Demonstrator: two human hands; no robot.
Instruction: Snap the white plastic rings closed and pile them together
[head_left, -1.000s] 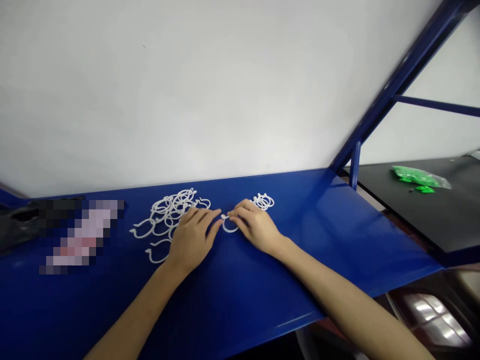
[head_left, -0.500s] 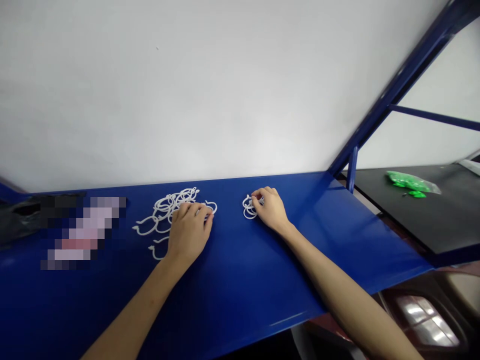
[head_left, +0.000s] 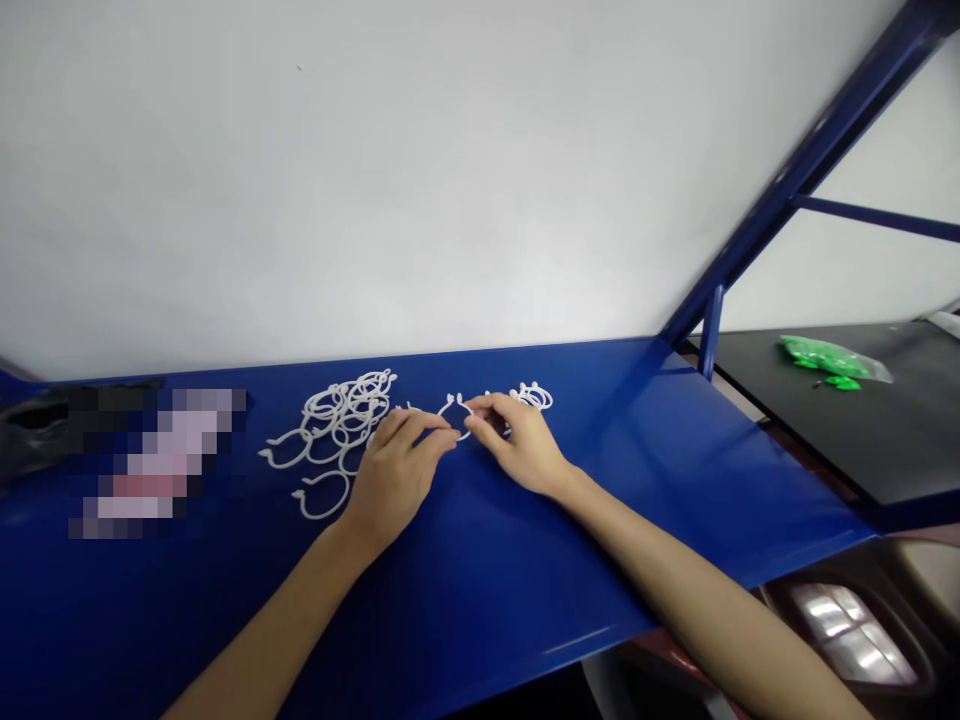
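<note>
Between my two hands is a white shower curtain ring [head_left: 450,398], its gap and knobbed ends facing away from me. My left hand [head_left: 394,475] pinches the ring's left side between thumb and fingers. On the ring's right side, my right hand [head_left: 525,442] also has thumb and fingers closed. A loose heap of similar white rings [head_left: 330,403] lies left of my left hand and is partly covered by it. Just beyond my right hand sits a smaller cluster of white rings [head_left: 537,394], partly hidden by the fingers.
The rings lie on a blue tabletop [head_left: 540,570] against a white wall [head_left: 450,180]. A blurred-out item [head_left: 169,450] and black plastic [head_left: 37,430] are at left. Blue frame bars [head_left: 787,190] rise at right, beside a black table [head_left: 817,430] with a green-filled bag [head_left: 832,357].
My right hand has moved left from the small cluster, and my left hand has shifted right from the heap. They now meet at one ring held between them.
</note>
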